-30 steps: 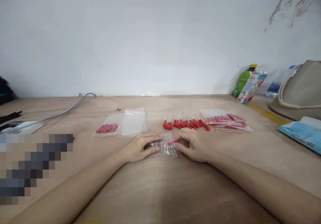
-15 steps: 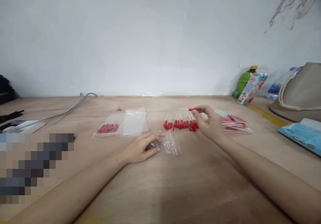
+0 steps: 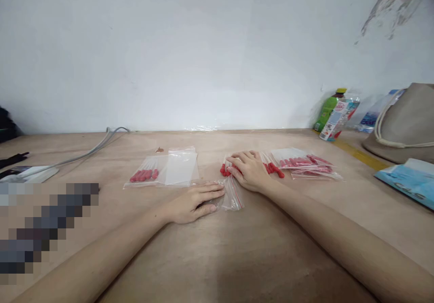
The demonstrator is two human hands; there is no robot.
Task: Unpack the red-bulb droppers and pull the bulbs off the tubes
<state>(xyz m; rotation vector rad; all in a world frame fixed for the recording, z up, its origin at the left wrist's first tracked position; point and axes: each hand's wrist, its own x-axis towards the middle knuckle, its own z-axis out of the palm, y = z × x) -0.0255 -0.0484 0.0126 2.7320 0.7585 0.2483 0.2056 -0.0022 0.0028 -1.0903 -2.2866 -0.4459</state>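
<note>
My left hand (image 3: 195, 202) lies with fingers stretched out on a clear zip bag (image 3: 233, 195) with a red seal line. My right hand (image 3: 249, 171) rests over a row of thin, pale sticks with red ends (image 3: 224, 170). Its fingers are apart and hide the middle of the row. More loose red-ended sticks (image 3: 276, 170) show to the right of this hand. Left of the row, a clear bag (image 3: 145, 174) holds several such sticks. White zip bags (image 3: 182, 166) lie beside it, and filled bags (image 3: 312, 162) are piled at the right.
A grey cable (image 3: 91, 150) crosses the table's left side. Bottles (image 3: 328, 111) and a carton (image 3: 337, 120) stand by the wall at right. A beige bag (image 3: 403, 122) and a blue packet (image 3: 407, 183) lie nearer. A pixelated patch covers the lower left.
My right hand has moved left and down onto the row of sticks; the stick it pinched is no longer visible in its fingers. My left hand has flattened slightly on the zip bag.
</note>
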